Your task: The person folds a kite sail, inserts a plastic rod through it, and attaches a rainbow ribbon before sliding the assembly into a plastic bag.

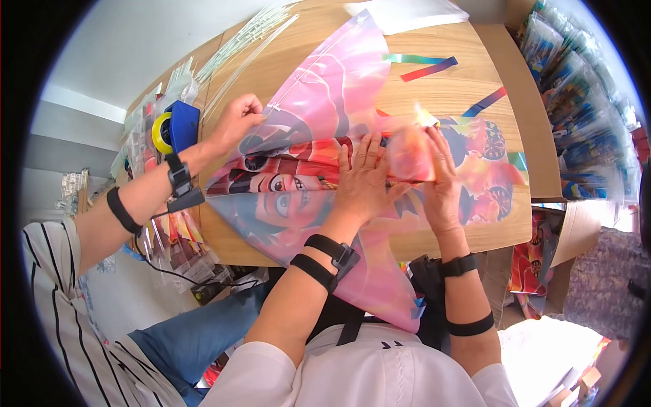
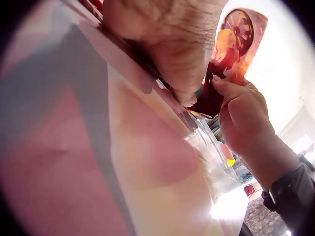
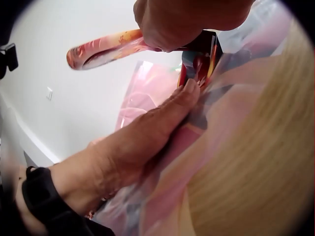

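A pink kite (image 1: pixel 319 88) of thin printed film with cartoon figures lies across the wooden table. My left hand (image 1: pixel 363 176) rests flat on its middle, fingers spread; the right wrist view shows that left hand (image 3: pixel 142 132) with its thumb along a fold. Just right of it, my right hand (image 1: pixel 442 176) grips a folded-up part of the kite, which is blurred in the head view. From the left wrist, the right hand (image 2: pixel 243 108) pinches a printed strip (image 2: pixel 241 37) with a wheel pattern. The strip (image 3: pixel 106 49) sticks out past the right hand (image 3: pixel 192 19).
Another person's hand (image 1: pixel 237 122) is at the kite's upper left edge. A blue tape dispenser (image 1: pixel 184 125) and thin white rods (image 1: pixel 244 41) lie at left. Coloured ribbons (image 1: pixel 430 69) lie at the back; a cardboard box (image 1: pixel 522 102) with bagged items (image 1: pixel 583 115) stands right.
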The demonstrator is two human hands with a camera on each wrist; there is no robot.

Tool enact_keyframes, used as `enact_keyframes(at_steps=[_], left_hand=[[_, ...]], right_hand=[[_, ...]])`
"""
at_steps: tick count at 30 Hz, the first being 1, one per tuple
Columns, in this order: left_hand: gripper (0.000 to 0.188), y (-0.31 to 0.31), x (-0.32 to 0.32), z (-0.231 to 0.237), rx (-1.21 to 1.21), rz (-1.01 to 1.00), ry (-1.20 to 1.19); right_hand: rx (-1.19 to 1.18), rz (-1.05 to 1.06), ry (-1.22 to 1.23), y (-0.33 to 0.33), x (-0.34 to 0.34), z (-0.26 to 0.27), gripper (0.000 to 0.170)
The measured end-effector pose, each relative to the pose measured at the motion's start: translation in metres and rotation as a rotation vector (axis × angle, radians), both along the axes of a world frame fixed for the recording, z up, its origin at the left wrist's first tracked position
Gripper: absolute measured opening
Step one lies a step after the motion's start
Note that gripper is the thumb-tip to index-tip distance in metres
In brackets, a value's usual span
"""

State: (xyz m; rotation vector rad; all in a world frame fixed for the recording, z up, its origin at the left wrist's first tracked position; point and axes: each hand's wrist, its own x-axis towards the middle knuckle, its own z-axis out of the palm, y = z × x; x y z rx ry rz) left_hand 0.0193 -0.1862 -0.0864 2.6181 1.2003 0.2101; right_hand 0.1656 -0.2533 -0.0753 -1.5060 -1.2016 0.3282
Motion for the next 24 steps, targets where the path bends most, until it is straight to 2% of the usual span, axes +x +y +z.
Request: enact_keyframes(at_steps=[2, 3, 6, 8, 9, 10, 11, 12, 14, 15, 16, 18, 19, 20, 22, 24], left_hand=[[0.081, 0.001, 0.000, 0.002, -0.029, 0.006, 0.046], [0.080, 0.002, 0.001, 0.003, -0.017, -0.031, 0.052], [0.078, 0.005, 0.001, 0.010, -0.100, -0.070, -0.018], [0.079, 0.006, 0.005, 0.031, -0.254, -0.029, 0.210], [0.080, 0.000, 0.003, 0.015, -0.068, 0.013, 0.127], [0.083, 0.000, 0.001, 0.006, 0.039, -0.004, -0.068], [0.083, 0.000, -0.001, -0.003, 0.051, -0.011, -0.082], [0.084, 0.000, 0.000, -0.003, 0.063, -0.017, -0.097], [0.085, 0.001, 0.000, -0.005, 0.079, -0.021, -0.062], [0.086, 0.001, 0.000, 0.000, 0.096, -0.023, -0.026], [0.086, 0.001, 0.001, 0.004, 0.097, -0.022, -0.026], [0.086, 0.000, 0.002, 0.014, -0.082, 0.000, 0.087], [0.086, 0.000, 0.001, 0.010, -0.082, 0.001, 0.087], [0.086, 0.000, 0.000, 0.003, -0.009, -0.010, 0.035], [0.086, 0.000, -0.001, 0.000, 0.063, -0.022, -0.018], [0.086, 0.000, -0.001, -0.002, 0.042, -0.014, -0.012]], right_hand=[[-0.045, 0.030, -0.328, -0.001, -0.006, 0.002, 0.056], [-0.046, 0.040, -0.419, 0.000, -0.006, 0.000, 0.056], [-0.046, 0.041, -0.534, -0.001, -0.005, -0.005, 0.059], [-0.039, 0.013, -0.521, 0.001, -0.003, -0.010, 0.062], [-0.027, -0.118, -0.307, 0.003, -0.005, -0.010, 0.062], [-0.015, -0.247, -0.092, 0.005, -0.006, -0.010, 0.062], [0.026, -0.321, 0.054, 0.010, -0.004, -0.011, 0.059], [0.026, -0.322, 0.053, 0.013, 0.000, -0.016, 0.059], [-0.098, -0.391, 0.406, 0.014, 0.007, -0.030, 0.049], [-0.083, -0.396, 0.437, 0.014, 0.006, -0.026, 0.034], [-0.082, -0.395, 0.437, 0.016, 0.004, -0.022, 0.034], [0.171, -0.483, 0.827, 0.018, 0.000, -0.012, 0.022], [0.057, -0.553, 0.840, 0.015, 0.000, -0.009, 0.019], [0.057, -0.553, 0.839, 0.015, 0.001, -0.013, 0.019], [0.212, -0.387, 0.888, 0.015, 0.004, -0.020, 0.018], [0.195, -0.376, 0.809, 0.015, 0.008, -0.020, 0.018]])
